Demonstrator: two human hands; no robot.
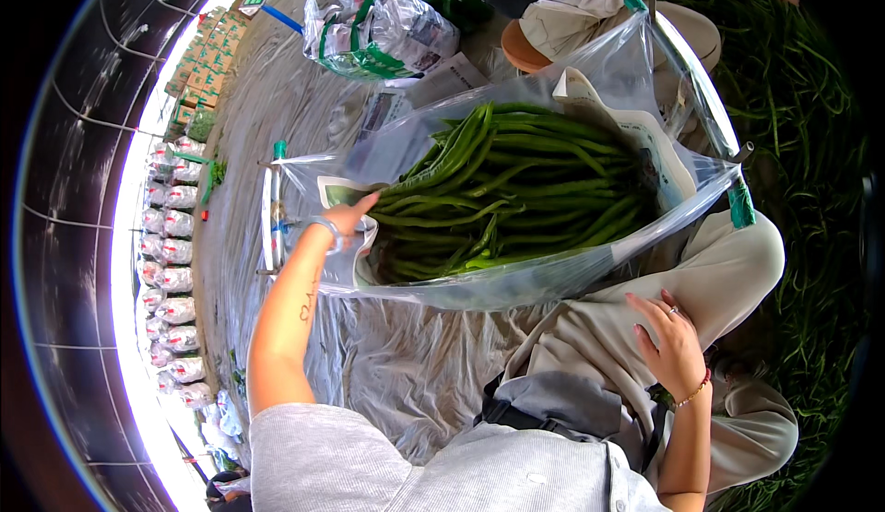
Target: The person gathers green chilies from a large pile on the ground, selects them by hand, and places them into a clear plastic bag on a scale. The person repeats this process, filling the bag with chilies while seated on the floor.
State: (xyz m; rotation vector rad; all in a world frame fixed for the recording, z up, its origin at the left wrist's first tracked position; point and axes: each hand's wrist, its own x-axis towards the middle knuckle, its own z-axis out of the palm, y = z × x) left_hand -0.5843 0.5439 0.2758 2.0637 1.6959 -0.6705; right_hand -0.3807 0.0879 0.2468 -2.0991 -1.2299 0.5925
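Observation:
Long green peppers [511, 180] lie packed side by side in a clear plastic bag [442, 298], stretched open on a frame with pale bars [698, 87]. Printed paper [657, 145] lines the bag at both ends of the pile. My left hand [346, 222] is at the left end, its extended index finger at the pepper tips and paper edge. It looks slightly blurred, with no held thing visible. My right hand [667, 342] hovers near my lap, fingers spread, nothing in it.
Loose green peppers [781, 166] heap along the right. Another person [608, 0] sits beyond the frame. Filled plastic bags [387, 31] stand at the top, near printed sheets [442, 83]. Left are rows of wrapped bags [176, 249] and stacked cartons [214, 56]. Plastic sheeting [408, 353] covers the ground.

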